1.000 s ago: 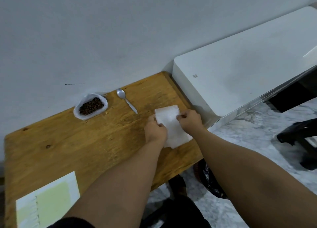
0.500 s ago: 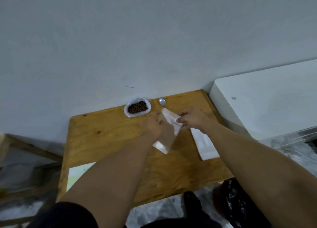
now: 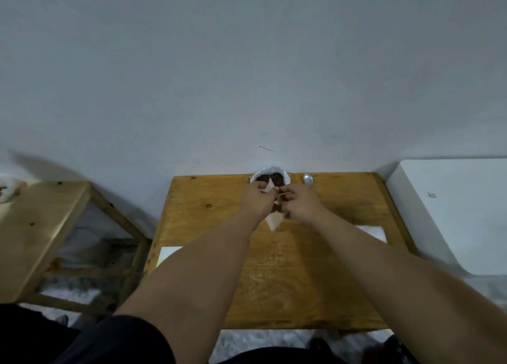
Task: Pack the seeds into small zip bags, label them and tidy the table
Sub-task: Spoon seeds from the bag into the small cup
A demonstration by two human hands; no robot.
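A small clear zip bag (image 3: 273, 221) hangs between my hands above the wooden table (image 3: 277, 276). My left hand (image 3: 256, 203) pinches its upper left edge and my right hand (image 3: 301, 206) pinches its upper right edge, so the top is hidden behind my fingers. Just beyond them a white plastic bag of dark seeds (image 3: 270, 177) sits at the table's far edge against the wall. A metal spoon (image 3: 308, 179) lies to its right, handle hidden by my right hand.
A stack of spare zip bags (image 3: 373, 232) lies at the table's right side, and a label sheet (image 3: 167, 254) at the left edge. A white appliance (image 3: 452, 207) stands to the right, a wooden stool (image 3: 38, 226) to the left.
Both hands lifted one zip bag off the stack and carried it to the middle, near the seed bag. The camera view swung left and tilted up.
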